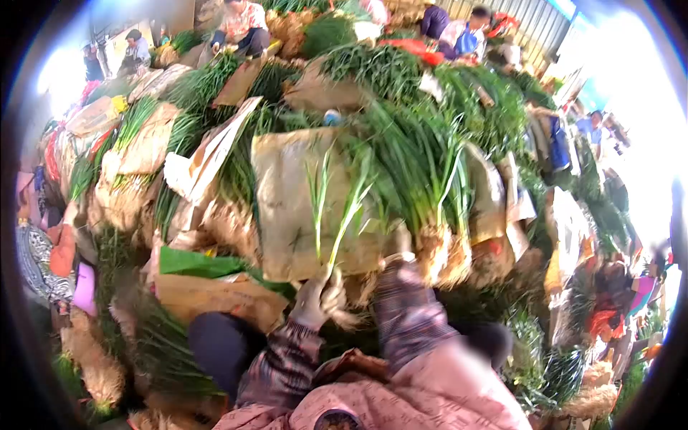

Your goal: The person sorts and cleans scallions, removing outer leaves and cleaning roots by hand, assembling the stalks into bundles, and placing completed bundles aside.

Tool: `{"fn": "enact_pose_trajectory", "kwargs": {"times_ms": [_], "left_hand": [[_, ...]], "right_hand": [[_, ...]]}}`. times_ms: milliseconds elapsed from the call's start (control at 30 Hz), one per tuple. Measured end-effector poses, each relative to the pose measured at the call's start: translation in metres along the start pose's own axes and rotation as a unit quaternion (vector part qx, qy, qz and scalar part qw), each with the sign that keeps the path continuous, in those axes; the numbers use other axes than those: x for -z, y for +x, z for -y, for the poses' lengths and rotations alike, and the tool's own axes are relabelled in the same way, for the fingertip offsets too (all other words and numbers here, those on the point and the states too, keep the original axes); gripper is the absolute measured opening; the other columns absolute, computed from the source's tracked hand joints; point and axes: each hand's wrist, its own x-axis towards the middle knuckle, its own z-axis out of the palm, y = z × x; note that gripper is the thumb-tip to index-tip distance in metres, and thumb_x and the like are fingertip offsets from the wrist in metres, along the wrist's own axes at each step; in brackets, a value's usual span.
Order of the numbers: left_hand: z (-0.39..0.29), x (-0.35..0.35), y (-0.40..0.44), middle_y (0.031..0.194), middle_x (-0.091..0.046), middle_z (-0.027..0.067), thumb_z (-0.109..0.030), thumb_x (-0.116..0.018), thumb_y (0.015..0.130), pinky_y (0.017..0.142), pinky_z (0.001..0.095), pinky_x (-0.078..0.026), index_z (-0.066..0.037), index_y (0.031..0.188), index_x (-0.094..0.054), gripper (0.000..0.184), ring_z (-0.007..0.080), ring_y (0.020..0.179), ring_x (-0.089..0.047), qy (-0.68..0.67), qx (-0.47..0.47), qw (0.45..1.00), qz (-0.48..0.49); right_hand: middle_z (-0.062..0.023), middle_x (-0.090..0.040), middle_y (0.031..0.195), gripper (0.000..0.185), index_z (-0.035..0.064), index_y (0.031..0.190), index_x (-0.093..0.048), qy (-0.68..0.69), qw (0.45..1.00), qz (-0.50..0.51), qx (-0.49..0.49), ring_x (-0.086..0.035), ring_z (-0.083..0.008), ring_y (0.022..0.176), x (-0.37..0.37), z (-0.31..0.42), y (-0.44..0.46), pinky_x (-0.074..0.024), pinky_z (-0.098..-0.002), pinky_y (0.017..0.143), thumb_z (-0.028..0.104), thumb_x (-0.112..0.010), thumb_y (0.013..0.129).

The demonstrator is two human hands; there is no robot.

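My left hand (312, 304), in a pale glove, is closed around the root end of a green onion (349, 213) whose leaves point up and away. A second thin green onion (318, 208) stands upright just left of it, over a beige sheet (283, 208); I cannot tell whether the hand holds it too. Further forward, my right hand (399, 240) reaches to the sheet's right edge, beside a thick bunch of green onions (433, 247) with pale, bushy roots. Blur hides its fingers, so their grip does not show.
A piece of brown cardboard (222, 297) and a green sheet (197, 262) lie left of my hands. Heaps of green onions (380, 68) rise ahead, with more cardboard (326, 89) among them. Several people sit around the heaps; an orange sleeve (61, 251) shows at the left.
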Motion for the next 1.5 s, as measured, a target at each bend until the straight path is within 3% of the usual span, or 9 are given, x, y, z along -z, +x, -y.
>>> {"fn": "enact_pose_trajectory", "kwargs": {"times_ms": [67, 100, 167, 233, 367, 500, 667, 1033, 1500], "left_hand": [[0.001, 0.016, 0.006, 0.051, -0.044, -0.0061, -0.037, -0.044, 0.095, 0.035, 0.0194, -0.032, -0.009, 0.081, -0.053, 0.032, 0.0038, 0.036, -0.036, -0.122, -0.011, 0.989, 0.079], [0.003, 0.030, 0.013, 0.053, -0.047, -0.0047, -0.035, -0.043, 0.096, 0.036, 0.0196, -0.035, -0.008, 0.082, -0.054, 0.032, 0.0039, 0.037, -0.038, -0.175, -0.019, 0.974, 0.141], [-0.002, 0.029, 0.018, 0.056, -0.052, -0.0018, -0.033, -0.039, 0.098, 0.038, 0.0203, -0.038, -0.006, 0.085, -0.055, 0.034, 0.0045, 0.039, -0.043, -0.217, -0.002, 0.963, 0.159], [0.002, 0.038, 0.023, 0.059, -0.052, 0.0008, -0.033, -0.036, 0.098, 0.037, 0.0205, -0.038, -0.005, 0.087, -0.055, 0.036, 0.0053, 0.039, -0.043, -0.246, 0.009, 0.955, 0.166], [0.004, 0.045, 0.013, 0.059, -0.047, -0.0004, -0.034, -0.036, 0.098, 0.034, 0.0222, -0.033, -0.005, 0.090, -0.053, 0.035, 0.0057, 0.039, -0.037, -0.206, 0.030, 0.973, 0.099], [0.010, 0.050, 0.018, 0.056, -0.043, -0.0021, -0.037, -0.035, 0.098, 0.033, 0.0225, -0.028, -0.006, 0.089, -0.052, 0.037, 0.0056, 0.038, -0.032, -0.155, 0.077, 0.983, 0.068], [0.007, 0.043, 0.019, 0.052, -0.040, -0.0033, -0.037, -0.038, 0.097, 0.033, 0.0222, -0.029, -0.009, 0.084, -0.051, 0.033, 0.0057, 0.038, -0.033, -0.052, 0.017, 0.989, 0.138], [0.014, 0.041, 0.044, 0.050, -0.045, 0.0008, -0.038, -0.040, 0.096, 0.032, 0.0256, -0.033, -0.012, 0.070, -0.045, 0.037, 0.0106, 0.035, -0.040, -0.065, 0.093, 0.986, 0.118], [0.005, 0.031, 0.041, 0.049, -0.045, 0.0017, -0.040, -0.039, 0.096, 0.028, 0.0228, -0.031, -0.008, 0.073, -0.045, 0.040, 0.0090, 0.031, -0.037, -0.048, 0.155, 0.983, 0.091]], "right_hand": [[-0.0046, -0.058, 0.090, 0.016, 0.0069, 0.101, -0.055, -0.113, 0.975, 0.140, 0.128, -0.054, -0.0136, 0.069, 0.013, -0.012, -0.037, -0.0451, -0.0255, 0.052, 0.017, -0.046, 0.093], [-0.0071, -0.060, 0.094, 0.022, 0.0067, 0.106, -0.056, -0.452, 0.844, 0.256, 0.135, -0.055, -0.0159, 0.079, 0.035, -0.020, -0.031, -0.0462, -0.0296, 0.062, 0.021, -0.048, 0.092], [-0.0120, -0.063, 0.103, 0.036, 0.0063, 0.117, -0.057, -0.886, 0.253, 0.374, 0.108, -0.058, -0.0205, 0.099, 0.063, -0.037, -0.045, -0.0482, -0.0378, 0.083, 0.028, -0.051, 0.089], [-0.0120, -0.062, 0.111, 0.037, 0.0072, 0.113, -0.060, -0.956, 0.145, 0.253, 0.016, -0.057, -0.0238, 0.106, 0.024, -0.028, -0.121, -0.0471, -0.0378, 0.087, 0.034, -0.050, 0.090], [-0.0265, -0.038, 0.131, 0.096, 0.0051, 0.138, -0.023, -0.760, 0.418, 0.031, 0.497, -0.041, -0.0385, 0.119, -0.043, -0.009, -0.120, -0.0371, -0.0468, 0.098, 0.045, -0.074, 0.068], [-0.0182, -0.046, 0.127, 0.066, 0.0035, 0.131, -0.039, -0.805, 0.318, 0.027, 0.500, -0.044, -0.0307, 0.118, -0.082, -0.043, -0.022, -0.0401, -0.0371, 0.097, 0.029, -0.067, 0.076], [-0.0066, -0.066, 0.075, 0.025, 0.0019, 0.088, -0.066, -0.304, 0.900, 0.158, 0.270, -0.061, -0.0213, 0.070, -0.050, -0.057, 0.007, -0.0492, -0.0314, 0.064, 0.022, -0.050, 0.087], [-0.0101, -0.057, 0.117, 0.045, 0.0043, 0.120, -0.052, -0.332, 0.810, 0.215, 0.433, -0.056, -0.0221, 0.103, -0.047, -0.005, -0.008, -0.0477, -0.0321, 0.085, 0.040, -0.049, 0.092], [-0.0024, -0.051, 0.093, 0.043, 0.0040, 0.122, -0.045, -0.321, 0.825, 0.333, 0.324, -0.053, -0.0096, 0.080, -0.053, -0.020, -0.044, -0.0485, -0.0232, 0.071, 0.006, -0.064, 0.083]]}}
